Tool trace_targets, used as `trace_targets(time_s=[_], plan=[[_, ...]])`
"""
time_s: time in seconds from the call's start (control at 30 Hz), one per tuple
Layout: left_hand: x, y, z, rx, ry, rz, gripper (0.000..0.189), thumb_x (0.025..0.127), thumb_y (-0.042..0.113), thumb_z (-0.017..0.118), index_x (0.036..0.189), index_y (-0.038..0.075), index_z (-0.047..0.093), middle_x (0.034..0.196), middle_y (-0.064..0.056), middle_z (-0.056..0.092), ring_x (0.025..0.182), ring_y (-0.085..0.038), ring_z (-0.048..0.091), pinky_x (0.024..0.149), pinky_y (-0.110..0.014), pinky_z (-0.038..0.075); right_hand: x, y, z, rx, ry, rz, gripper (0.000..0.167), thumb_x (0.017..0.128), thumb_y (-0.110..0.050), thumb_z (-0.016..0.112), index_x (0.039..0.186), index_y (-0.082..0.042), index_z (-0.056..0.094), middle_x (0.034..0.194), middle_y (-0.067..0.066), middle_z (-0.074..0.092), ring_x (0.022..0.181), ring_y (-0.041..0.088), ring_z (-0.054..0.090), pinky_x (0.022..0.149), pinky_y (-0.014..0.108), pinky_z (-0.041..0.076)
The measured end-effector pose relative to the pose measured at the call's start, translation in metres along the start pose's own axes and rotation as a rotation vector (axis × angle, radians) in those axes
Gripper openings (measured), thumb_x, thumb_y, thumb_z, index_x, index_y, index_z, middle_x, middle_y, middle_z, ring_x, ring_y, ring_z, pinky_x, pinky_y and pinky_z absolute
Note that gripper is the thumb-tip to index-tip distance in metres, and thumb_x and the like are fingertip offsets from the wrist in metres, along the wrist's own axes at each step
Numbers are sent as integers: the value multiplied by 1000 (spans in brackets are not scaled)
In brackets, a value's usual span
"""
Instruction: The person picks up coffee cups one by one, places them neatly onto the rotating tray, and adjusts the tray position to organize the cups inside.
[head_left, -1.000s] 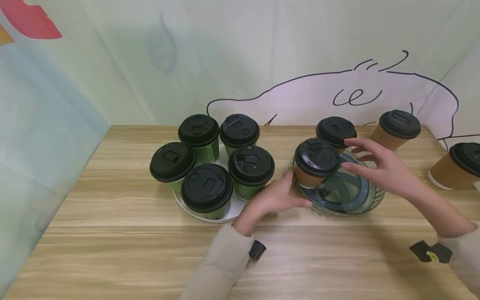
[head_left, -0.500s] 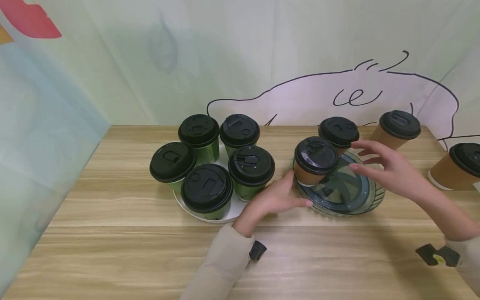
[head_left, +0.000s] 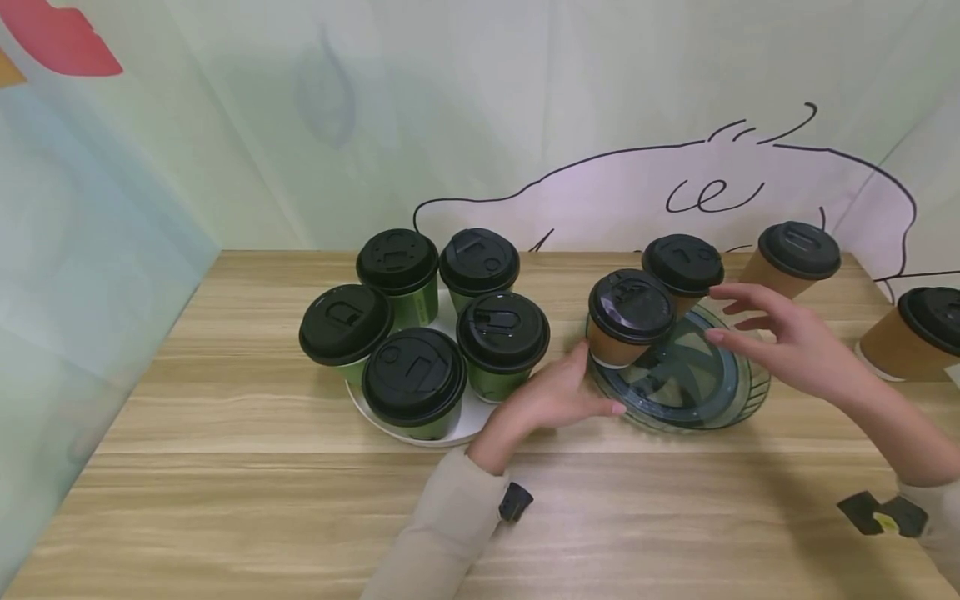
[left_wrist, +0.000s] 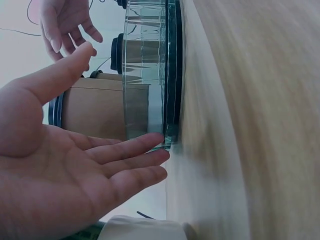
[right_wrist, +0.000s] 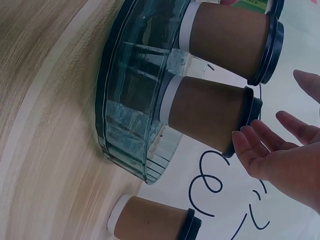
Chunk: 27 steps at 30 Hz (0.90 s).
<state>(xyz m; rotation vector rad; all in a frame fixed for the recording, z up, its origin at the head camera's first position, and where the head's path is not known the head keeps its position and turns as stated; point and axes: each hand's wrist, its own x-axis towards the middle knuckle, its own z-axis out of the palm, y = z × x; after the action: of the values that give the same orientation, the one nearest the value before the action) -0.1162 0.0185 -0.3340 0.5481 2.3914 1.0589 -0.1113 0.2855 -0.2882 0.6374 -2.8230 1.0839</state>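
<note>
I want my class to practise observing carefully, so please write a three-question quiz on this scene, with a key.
1. How many green cups stand on the white plate?
2. True or false: the green cups wear white lids.
3. In the head view, which hand is between the white plate and the glass dish? A) right; B) left; C) neither.

Key:
1. Five.
2. False; their lids are black.
3. B, the left hand.
</note>
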Motion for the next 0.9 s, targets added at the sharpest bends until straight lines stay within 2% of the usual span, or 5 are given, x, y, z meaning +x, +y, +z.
trace_targets(time_s=[0.2,0.47,0.7,0.9], plan=[[0,0,-1,4,-7,6,94,81,37,68,145,0,10,148,-15,19,133,-24,25,106,-33,26,-1,3,-1,-7,1,-6,48,85,-5,64,129,0,45,128,20,46,98,-11,42,79,3,36],[0,0,0,8,-2,-21,96,80,39,69,145,0,11,147,-15,24,130,-24,30,103,-33,31,-3,6,-3,-24,-2,21,48,86,-7,63,130,-1,45,129,20,46,97,-12,41,78,3,35],[-1,2,-1,13,-2,3,93,80,38,69,144,-2,14,147,-16,24,132,-23,27,105,-31,27,-5,9,-5,-34,1,30,47,86,-7,63,129,-1,46,128,20,46,96,-12,41,76,3,36],[-2,3,-1,15,-8,-10,94,81,38,68,145,-1,13,147,-15,24,132,-23,27,105,-31,28,-7,14,-7,-39,5,17,46,86,-5,63,128,0,47,127,21,46,97,-13,41,77,2,35]])
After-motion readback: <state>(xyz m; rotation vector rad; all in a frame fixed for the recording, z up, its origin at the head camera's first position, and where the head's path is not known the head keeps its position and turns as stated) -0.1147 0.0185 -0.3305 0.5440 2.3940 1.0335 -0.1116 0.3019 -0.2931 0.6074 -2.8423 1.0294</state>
